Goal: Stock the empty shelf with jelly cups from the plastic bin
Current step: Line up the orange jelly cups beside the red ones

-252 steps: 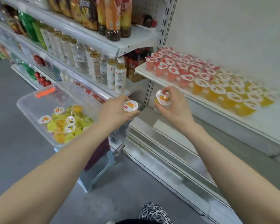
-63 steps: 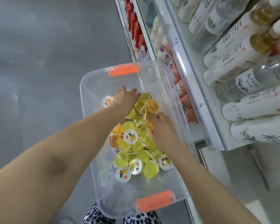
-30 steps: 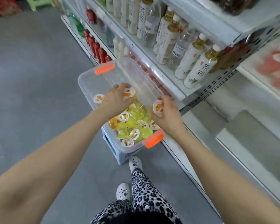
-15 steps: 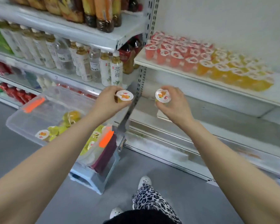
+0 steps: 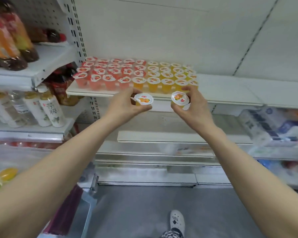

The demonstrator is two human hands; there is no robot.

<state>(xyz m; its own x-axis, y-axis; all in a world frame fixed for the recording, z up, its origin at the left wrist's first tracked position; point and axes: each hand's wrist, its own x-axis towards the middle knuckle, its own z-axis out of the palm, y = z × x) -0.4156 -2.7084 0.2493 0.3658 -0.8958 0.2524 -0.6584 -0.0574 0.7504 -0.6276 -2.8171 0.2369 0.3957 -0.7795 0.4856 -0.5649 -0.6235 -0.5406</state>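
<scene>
The shelf [image 5: 230,90] carries rows of cups: red ones [image 5: 107,73] on the left and orange ones [image 5: 170,74] beside them, reaching the front edge. To their right the shelf's white board shows. The left hand [image 5: 126,105] grips an orange cup [image 5: 143,99] and the right hand [image 5: 194,109] grips another cup [image 5: 180,98]. Both are upright, apart, just before the shelf's edge. At lower left, blurred, yellow cups [image 5: 5,175] lie in the bin [image 5: 15,157].
</scene>
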